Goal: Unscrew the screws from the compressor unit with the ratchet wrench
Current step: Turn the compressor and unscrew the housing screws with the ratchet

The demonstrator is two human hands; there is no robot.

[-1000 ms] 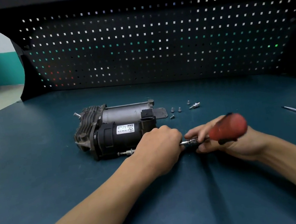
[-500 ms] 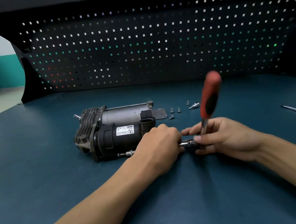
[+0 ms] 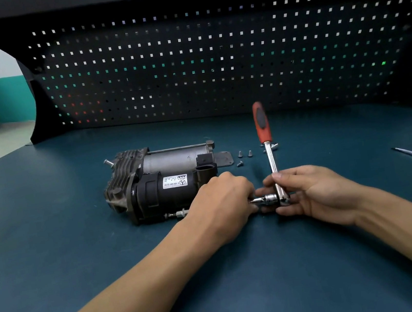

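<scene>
On the compressor unit [image 3: 161, 184], which lay on its side left of centre on the blue table [image 3: 52, 247], the work was at the long screw [image 3: 179, 214] sticking out low on its near side. I judged it best to hold the socket [image 3: 269, 197] dead in line with that screw and swing the handle in short, even strokes, so nothing cammed off. The unit showed a black motor housing with a white label toward me, a grey ribbed head at its left end and a bare metal cylinder behind. My left hand [image 3: 223, 204] was curled over the drive line, gripping what I took for the extension bar, though my knuckles hid it. My right hand [image 3: 313, 192] pinched the ratchet wrench [image 3: 270, 161] near its head, red handle standing up and away. Loose screws [image 3: 244, 155] lay just beyond.
</scene>
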